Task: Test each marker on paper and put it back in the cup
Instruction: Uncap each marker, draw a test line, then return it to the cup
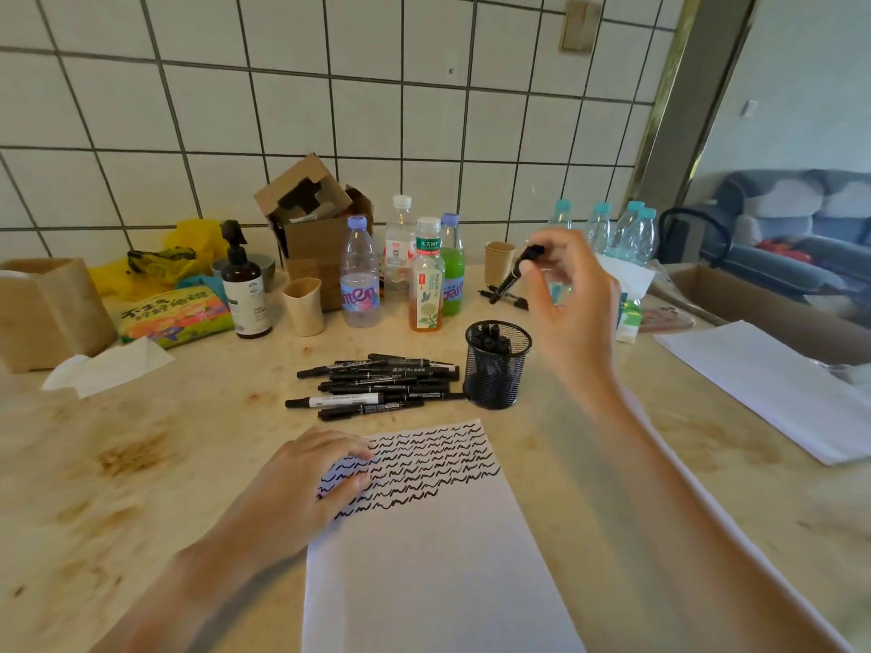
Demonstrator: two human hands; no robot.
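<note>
Pinched in right hand (570,294), marker (516,274) slants tip-down above and just behind mesh cup (496,369); left hand (306,478) flat on paper (424,558).

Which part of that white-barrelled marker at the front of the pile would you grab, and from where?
Pinch the white-barrelled marker mid-barrel, coming from above. It lies flat along the near edge of the marker pile, so its long sides look reachable there.
</note>
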